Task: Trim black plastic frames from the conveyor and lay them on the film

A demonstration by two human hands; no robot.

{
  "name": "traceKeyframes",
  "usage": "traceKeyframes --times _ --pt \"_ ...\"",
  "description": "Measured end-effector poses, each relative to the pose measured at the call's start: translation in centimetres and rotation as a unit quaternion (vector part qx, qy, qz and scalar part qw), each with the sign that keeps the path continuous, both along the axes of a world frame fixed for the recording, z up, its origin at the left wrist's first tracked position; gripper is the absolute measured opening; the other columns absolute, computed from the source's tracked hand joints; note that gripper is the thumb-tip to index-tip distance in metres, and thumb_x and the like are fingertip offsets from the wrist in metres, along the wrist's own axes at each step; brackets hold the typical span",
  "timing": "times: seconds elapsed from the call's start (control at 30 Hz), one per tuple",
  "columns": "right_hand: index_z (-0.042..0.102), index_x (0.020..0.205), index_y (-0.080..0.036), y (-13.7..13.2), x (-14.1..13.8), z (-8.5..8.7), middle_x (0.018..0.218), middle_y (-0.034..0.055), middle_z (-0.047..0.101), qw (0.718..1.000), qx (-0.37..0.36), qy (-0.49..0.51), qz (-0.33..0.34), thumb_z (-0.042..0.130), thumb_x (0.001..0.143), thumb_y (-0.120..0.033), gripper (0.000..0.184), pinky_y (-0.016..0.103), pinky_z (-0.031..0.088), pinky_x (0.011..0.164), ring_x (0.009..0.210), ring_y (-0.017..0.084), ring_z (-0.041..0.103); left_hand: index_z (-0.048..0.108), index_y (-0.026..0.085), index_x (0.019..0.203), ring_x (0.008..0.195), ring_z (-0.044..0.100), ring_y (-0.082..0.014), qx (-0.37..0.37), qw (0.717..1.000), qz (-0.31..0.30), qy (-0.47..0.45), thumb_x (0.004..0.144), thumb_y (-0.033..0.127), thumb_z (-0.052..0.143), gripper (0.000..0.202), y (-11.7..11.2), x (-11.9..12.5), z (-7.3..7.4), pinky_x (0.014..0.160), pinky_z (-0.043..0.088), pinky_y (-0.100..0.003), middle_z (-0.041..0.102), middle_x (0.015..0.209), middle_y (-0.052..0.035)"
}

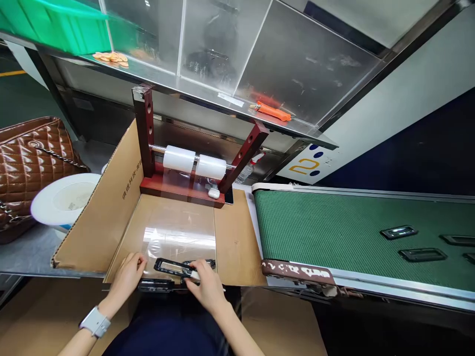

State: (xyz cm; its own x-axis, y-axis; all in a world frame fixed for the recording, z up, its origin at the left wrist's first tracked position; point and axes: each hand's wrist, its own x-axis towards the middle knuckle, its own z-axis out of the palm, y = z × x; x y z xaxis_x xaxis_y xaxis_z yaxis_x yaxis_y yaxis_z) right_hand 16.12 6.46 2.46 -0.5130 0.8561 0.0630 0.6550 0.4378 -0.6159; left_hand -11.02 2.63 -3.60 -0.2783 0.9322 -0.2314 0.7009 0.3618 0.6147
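Note:
My right hand (206,284) grips the right end of a black plastic frame (170,267), a narrow rectangular piece with a long slot. Something small and white shows by its fingertips. To the left, my left hand (128,274) has its fingers curled together at the edge of a clear plastic sheet (180,240); what they pinch, if anything, is too small to make out. Another black frame (156,285) lies at the cardboard's near edge between the hands. More black parts are partly hidden behind my right hand.
Beyond the sheet, a dark red stand (181,192) carries two film rolls (179,159) on a rod. A white earbud case (213,193) sits on its base. Cardboard (100,207) rises at left beside a white bowl (46,205). Several black frames (423,254) lie on the green conveyor (319,232).

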Motion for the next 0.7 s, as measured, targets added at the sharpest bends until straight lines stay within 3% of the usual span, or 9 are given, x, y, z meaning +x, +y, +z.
traceKeyframes --times 0.13,0.27,0.37,0.57,0.7 --pt "0.055 0.105 -0.022 -0.4 -0.6 -0.9 0.1 0.0029 0.063 1.0 -0.009 0.0 -0.009 0.066 0.076 -0.016 0.032 0.031 0.053 0.08 0.095 0.021 0.063 0.06 0.016 0.094 0.092 0.06 -0.0213 0.025 1.0 0.006 -0.003 0.087 0.028 0.061 0.014 -0.4 -0.4 -0.8 0.085 0.048 -0.044 0.062 0.096 -0.0034" --pt "0.055 0.105 -0.022 -0.5 -0.7 -1.0 0.101 0.0031 0.063 1.0 -0.01 -0.009 -0.016 0.067 0.075 -0.017 0.032 0.032 0.053 0.081 0.095 0.021 0.063 0.06 0.018 0.08 0.088 0.059 -0.0205 0.034 0.998 0.011 -0.05 0.087 0.032 0.06 0.016 -0.5 -0.4 -0.7 0.086 0.046 -0.044 0.061 0.086 -0.0016" --pt "0.055 0.105 -0.022 -0.5 -0.8 -1.3 0.101 0.0032 0.063 1.0 -0.009 -0.027 -0.013 0.067 0.076 -0.017 0.032 0.032 0.053 0.08 0.096 0.021 0.063 0.059 0.018 0.079 0.084 0.061 -0.0193 0.034 0.991 0.031 -0.126 0.087 0.035 0.06 0.019 -0.4 -0.2 -0.3 0.085 0.047 -0.042 0.063 0.085 -0.0014" --pt "0.056 0.103 -0.023 -0.4 -1.6 -2.1 0.1 0.0025 0.062 0.999 -0.012 -0.048 -0.004 0.066 0.077 -0.019 0.029 0.031 0.053 0.077 0.095 0.021 0.063 0.061 0.016 0.096 0.079 0.066 -0.0193 -0.033 0.954 0.05 -0.294 0.088 0.033 0.06 0.02 0.9 -0.8 1.2 0.082 0.051 -0.041 0.067 0.078 0.0003" --pt "0.056 0.104 -0.022 -0.3 -2.0 -2.2 0.101 0.0025 0.062 0.998 -0.008 -0.065 0.008 0.068 0.077 -0.019 0.03 0.03 0.053 0.077 0.096 0.021 0.062 0.062 0.015 0.087 0.071 0.065 -0.017 -0.079 0.928 0.034 -0.363 0.088 0.033 0.061 0.018 2.0 -1.4 2.0 0.075 0.052 -0.038 0.064 0.071 0.0026"
